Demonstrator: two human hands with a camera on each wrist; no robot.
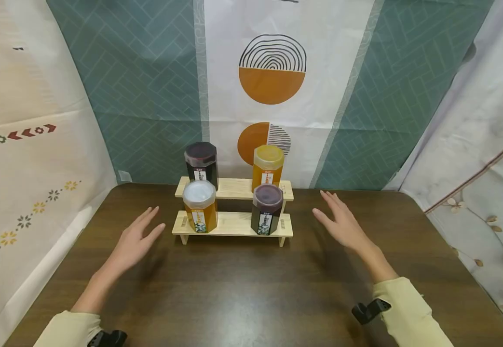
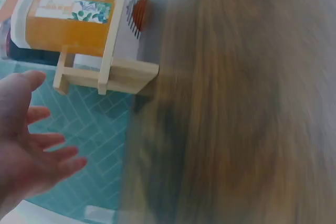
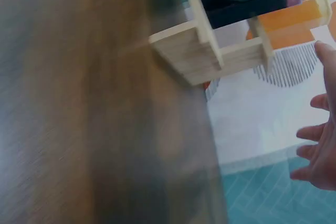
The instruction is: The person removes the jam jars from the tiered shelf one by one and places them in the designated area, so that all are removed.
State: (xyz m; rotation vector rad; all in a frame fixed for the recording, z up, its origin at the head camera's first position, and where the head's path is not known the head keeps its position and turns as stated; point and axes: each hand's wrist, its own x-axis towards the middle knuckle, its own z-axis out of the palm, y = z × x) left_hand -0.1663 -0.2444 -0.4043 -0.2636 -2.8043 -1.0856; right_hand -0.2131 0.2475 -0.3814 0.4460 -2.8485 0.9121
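A two-step wooden rack (image 1: 234,223) stands at the back of the table and bears jars on both steps. On the lower step are an amber jar with a white lid (image 1: 203,212) at left and a dark jar with a purple lid (image 1: 266,212) at right. The upper step carries a dark jar (image 1: 201,161) at left and a yellow-lidded orange jar (image 1: 268,166) at right. My left hand (image 1: 135,243) hovers left of the rack, fingers extended, holding nothing. To the rack's right, my right hand (image 1: 342,224) is likewise extended, its palm facing the rack.
The brown table (image 1: 234,284) reaches from my sleeves to a hanging teal and white cloth (image 1: 147,72). A cream patterned cloth (image 1: 30,168) hangs along the left side, and a white floral cloth (image 1: 485,193) along the right. A black wrist device (image 1: 370,311) sits at the right cuff.
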